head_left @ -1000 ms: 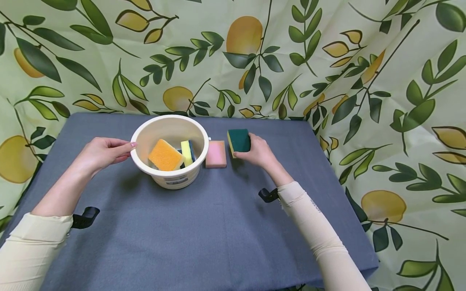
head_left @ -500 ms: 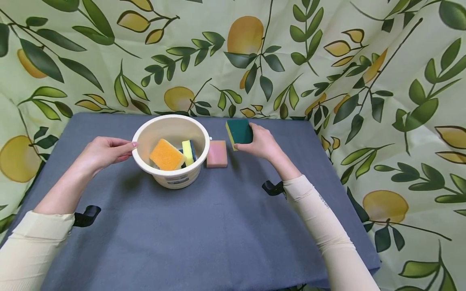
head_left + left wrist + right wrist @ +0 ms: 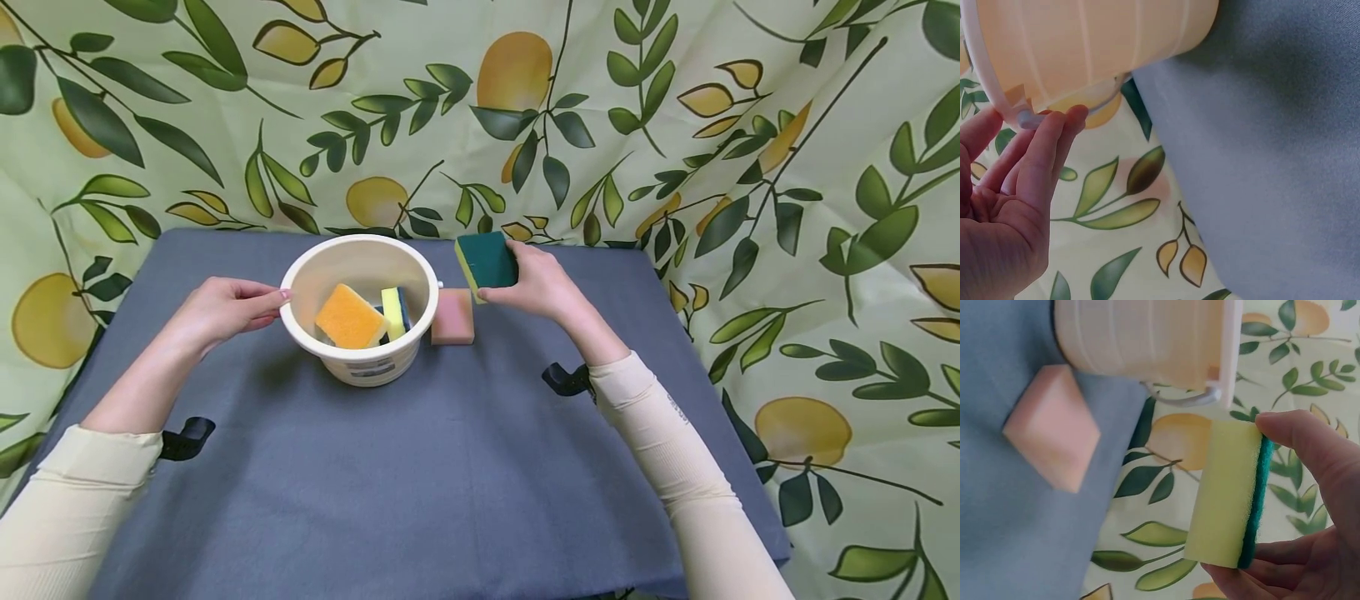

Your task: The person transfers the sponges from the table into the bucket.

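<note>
My left hand pinches the left rim of a cream plastic bucket; the left wrist view shows the fingertips at the rim beside the handle's end. Inside the bucket lie an orange sponge and a yellow sponge with a dark blue side. My right hand holds a yellow sponge with a green scouring side above the table, right of the bucket. In the right wrist view, thumb and fingers grip its opposite ends. A pink sponge lies on the table beside the bucket.
A blue-grey cloth covers the table. Behind it and to the right hangs a curtain printed with leaves and fruit. The bucket's handle hangs down at the back.
My right hand has raised the yellow-and-green sponge and moved it slightly back and left, toward the bucket. My left hand stays on the rim.
</note>
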Available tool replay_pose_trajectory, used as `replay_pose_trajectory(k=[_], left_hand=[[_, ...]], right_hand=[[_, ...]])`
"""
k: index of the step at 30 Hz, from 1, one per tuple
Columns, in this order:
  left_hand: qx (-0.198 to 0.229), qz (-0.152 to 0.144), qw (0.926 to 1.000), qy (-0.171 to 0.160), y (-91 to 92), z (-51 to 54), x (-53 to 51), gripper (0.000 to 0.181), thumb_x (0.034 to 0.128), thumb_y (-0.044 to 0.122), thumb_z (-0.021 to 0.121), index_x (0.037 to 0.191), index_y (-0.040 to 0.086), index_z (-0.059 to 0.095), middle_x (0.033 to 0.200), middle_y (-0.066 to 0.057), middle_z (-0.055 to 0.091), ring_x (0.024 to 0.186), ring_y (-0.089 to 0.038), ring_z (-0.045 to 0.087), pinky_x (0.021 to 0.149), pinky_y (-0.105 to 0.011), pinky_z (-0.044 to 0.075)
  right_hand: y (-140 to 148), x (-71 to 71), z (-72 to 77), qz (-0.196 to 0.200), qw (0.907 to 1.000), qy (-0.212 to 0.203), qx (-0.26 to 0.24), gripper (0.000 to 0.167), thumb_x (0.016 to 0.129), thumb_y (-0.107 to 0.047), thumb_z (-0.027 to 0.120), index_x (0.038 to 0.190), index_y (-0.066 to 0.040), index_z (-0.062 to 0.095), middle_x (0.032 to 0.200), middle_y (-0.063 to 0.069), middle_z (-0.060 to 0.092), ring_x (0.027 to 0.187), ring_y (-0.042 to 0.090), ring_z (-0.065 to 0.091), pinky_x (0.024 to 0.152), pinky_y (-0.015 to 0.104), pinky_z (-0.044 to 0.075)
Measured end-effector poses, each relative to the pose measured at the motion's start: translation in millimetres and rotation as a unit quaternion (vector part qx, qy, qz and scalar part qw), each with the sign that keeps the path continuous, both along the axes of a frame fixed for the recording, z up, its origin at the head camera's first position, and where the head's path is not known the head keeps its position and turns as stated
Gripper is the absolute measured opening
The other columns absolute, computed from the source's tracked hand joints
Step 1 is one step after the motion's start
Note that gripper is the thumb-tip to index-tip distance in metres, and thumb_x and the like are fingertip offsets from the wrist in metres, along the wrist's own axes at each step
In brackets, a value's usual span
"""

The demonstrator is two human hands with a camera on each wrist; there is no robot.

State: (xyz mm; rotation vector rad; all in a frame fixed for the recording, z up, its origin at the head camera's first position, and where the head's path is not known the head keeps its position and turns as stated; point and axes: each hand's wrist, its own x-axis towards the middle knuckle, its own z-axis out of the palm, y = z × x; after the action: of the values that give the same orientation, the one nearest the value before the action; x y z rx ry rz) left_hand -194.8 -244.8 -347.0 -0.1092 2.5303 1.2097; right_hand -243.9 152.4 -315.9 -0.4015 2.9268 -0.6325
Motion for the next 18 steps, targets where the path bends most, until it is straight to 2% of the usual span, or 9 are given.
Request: replay_pose_trajectory(k=[8,15,18], left_hand=[[0.005,0.0,1.0,-0.002,-0.3,1.1,1.8,0.072,0.092,0.054,0.06,0.131,-0.007,0.056,0.123,-0.022,0.062,0.09,-0.008,0.063,0.081,-0.026,0.057],[0.003,-0.003,1.0,-0.004,-0.6,1.2,0.7,0.074,0.0916,0.054,0.06,0.132,-0.008,0.055,0.124,-0.023,0.062,0.09,-0.008,0.065,0.085,-0.032,0.056],[0.005,-0.003,1.0,-0.003,-0.1,0.8,-1.0,0.073,0.0919,0.052,0.061,0.133,-0.008,0.054,0.122,-0.022,0.063,0.088,-0.006,0.065,0.082,-0.029,0.057]], right_hand=[[-18,3.4,14.3,0.038,0.9993,-0.001,-0.008,0.095,0.079,-0.049,0.075,0.148,0.0,0.034,0.134,0.016,0.052,0.108,0.025,0.054,0.089,0.038,0.051],[-36,4.0,21.3,0.069,0.9976,-0.003,-0.005,0.095,0.079,-0.048,0.075,0.149,0.0,0.033,0.136,0.015,0.051,0.111,0.023,0.053,0.091,0.037,0.05],[-44,5.0,23.6,0.081,0.9967,-0.006,-0.004,0.095,0.079,-0.048,0.074,0.149,0.0,0.032,0.137,0.014,0.051,0.111,0.022,0.052,0.091,0.035,0.049]])
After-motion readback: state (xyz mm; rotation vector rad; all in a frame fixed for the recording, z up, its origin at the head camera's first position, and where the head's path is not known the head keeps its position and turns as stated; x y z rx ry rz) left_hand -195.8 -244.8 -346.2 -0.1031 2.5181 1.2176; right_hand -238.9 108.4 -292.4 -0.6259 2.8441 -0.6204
